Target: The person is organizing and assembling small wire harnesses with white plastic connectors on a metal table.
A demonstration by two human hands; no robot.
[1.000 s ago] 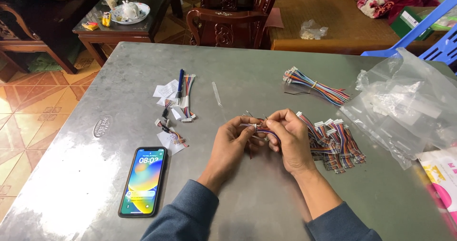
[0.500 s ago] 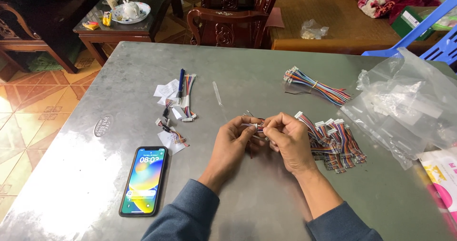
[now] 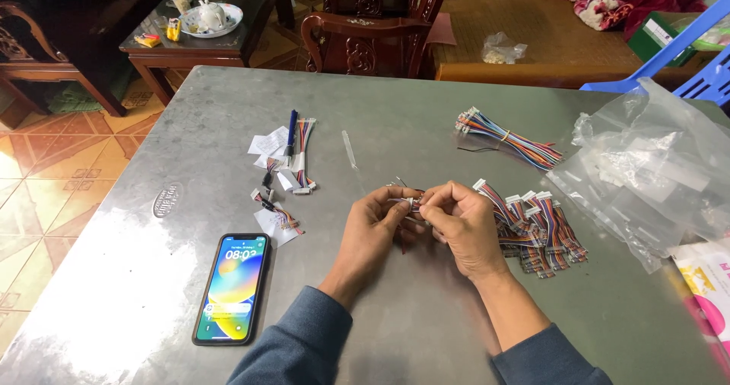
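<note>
Your left hand point(image 3: 374, 225) and your right hand point(image 3: 462, 221) meet over the middle of the grey metal table point(image 3: 426, 104), fingertips pressed together on a small white connector point(image 3: 408, 202) with short coloured leads; both hands are pinched shut on it, left from one end, right from the other, and most of the piece is hidden between your fingers. Just beside your right hand, to its right, lies a pile of multicoloured wire harnesses point(image 3: 536, 229) with white plugs, touching your knuckles or very near them. Further back on the right sits a bundled harness point(image 3: 508, 137) tied at its middle, and clear plastic bags point(image 3: 646, 168) spread across the right edge of the table. To your left, well apart from your hands, a few short harnesses and white paper slips point(image 3: 280, 174) lie scattered, with a dark blue pen point(image 3: 290, 129) among them. A smartphone point(image 3: 232, 288) with its screen lit lies flat near your left forearm. Beyond the table stand a carved wooden chair point(image 3: 372, 31) and a dark side table with a teapot on a plate point(image 3: 211, 18).
</note>
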